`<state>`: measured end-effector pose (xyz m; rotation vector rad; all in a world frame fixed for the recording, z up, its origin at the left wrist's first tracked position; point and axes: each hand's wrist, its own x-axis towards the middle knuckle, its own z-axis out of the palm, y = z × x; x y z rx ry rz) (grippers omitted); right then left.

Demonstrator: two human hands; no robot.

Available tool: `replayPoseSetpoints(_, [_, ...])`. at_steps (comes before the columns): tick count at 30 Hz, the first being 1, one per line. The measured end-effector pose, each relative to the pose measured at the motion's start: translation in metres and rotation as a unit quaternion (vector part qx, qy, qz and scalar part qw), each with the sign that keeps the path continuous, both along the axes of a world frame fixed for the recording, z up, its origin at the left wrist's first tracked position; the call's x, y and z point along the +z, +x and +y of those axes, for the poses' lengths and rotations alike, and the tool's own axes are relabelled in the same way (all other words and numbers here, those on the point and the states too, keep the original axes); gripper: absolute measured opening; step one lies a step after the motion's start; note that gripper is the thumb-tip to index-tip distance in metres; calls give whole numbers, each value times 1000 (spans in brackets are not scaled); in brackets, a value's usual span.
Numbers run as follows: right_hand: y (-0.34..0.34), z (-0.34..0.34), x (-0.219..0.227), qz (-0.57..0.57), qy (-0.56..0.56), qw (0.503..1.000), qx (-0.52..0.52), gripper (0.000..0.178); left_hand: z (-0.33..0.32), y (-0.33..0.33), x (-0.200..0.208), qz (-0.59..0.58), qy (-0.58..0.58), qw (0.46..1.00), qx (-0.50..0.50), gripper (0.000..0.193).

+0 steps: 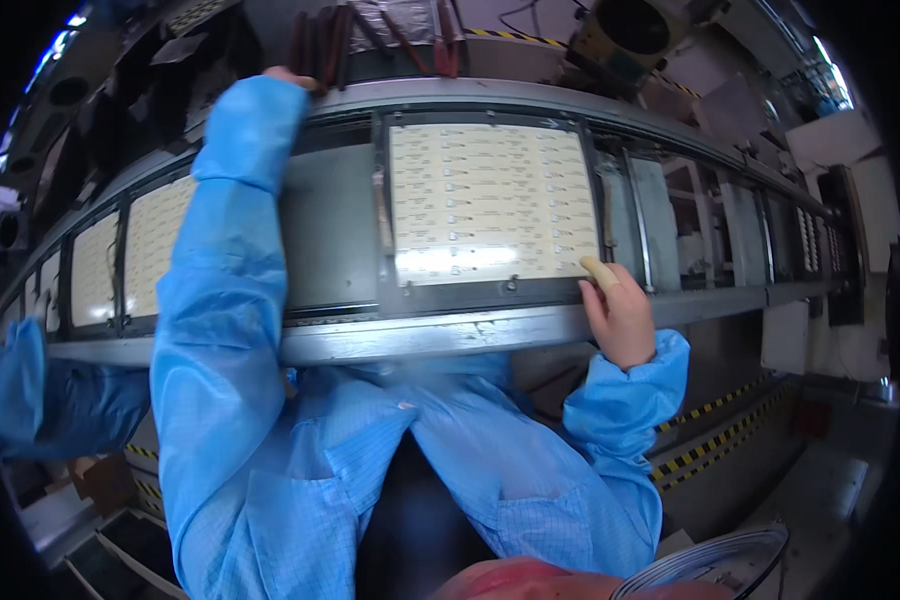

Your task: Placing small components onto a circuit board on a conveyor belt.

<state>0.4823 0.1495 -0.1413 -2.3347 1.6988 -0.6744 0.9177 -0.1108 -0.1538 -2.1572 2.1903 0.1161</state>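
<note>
A cream panel (490,200) printed with rows of small marks and bearing small metallic parts lies in a dark frame (450,298) on a metal conveyor line. My right hand (625,318) is at the panel's near right corner. Its index finger, in a pale finger cot, touches or hovers just over the corner, with the thumb apart from it; nothing shows in its grasp. Across the line stretches my left arm, and my left hand (292,77) is at the far rail beside several dark red, stick-like tools (325,45). The sleeve and rail hide most of its fingers.
The conveyor's near rail (450,338) runs between my body and the panel. More framed cream panels (95,270) sit on the left, near another person's blue sleeve (20,385). A dark machine part with a round opening (625,30) stands beyond the line.
</note>
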Motion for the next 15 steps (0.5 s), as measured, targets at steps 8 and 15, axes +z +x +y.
replayPoseSetpoints(8, [15,-10,4,-246,93,965,14,30,64,-49,47,660,29,730,175,20])
replayPoseSetpoints(15, [61,-60,19,-588,156,793,34,39,149,-168,64,703,296,637,-111,23])
